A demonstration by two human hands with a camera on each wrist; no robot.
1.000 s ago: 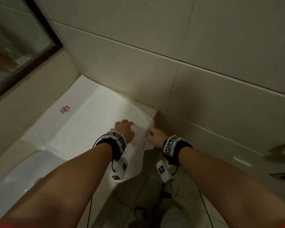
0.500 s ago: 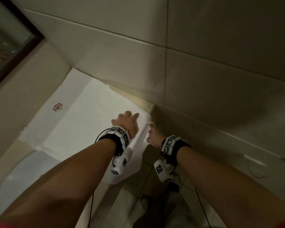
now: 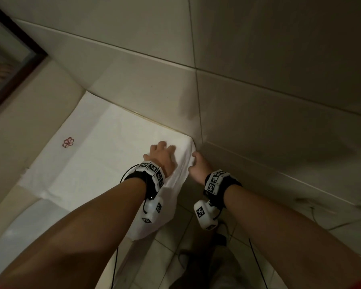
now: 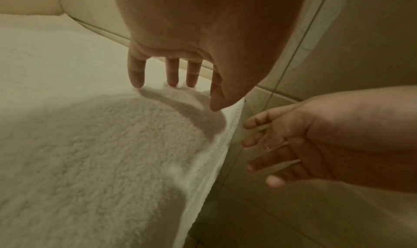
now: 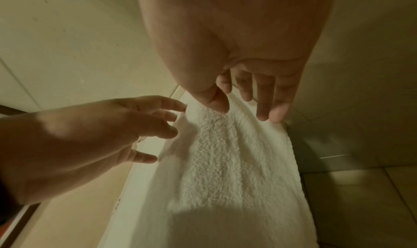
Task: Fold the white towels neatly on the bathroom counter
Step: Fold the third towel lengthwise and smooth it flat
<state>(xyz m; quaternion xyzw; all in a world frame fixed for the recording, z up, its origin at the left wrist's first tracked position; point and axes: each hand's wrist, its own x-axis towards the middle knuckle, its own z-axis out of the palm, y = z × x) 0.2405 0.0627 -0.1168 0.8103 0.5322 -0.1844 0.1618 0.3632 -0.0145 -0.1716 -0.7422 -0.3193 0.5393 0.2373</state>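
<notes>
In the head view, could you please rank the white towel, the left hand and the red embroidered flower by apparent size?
1. white towel, largest by far
2. left hand
3. red embroidered flower, smallest; it lies farther from the camera, but the gap is clear.

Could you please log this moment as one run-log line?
left hand: open, fingertips on towel | right hand: open, at towel's edge | towel: spread on counter, end hanging off

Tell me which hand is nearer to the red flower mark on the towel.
Left. The left hand rests on the towel, on the same side as the red flower mark. The right hand is at the towel's far edge, beside the wall.
</notes>
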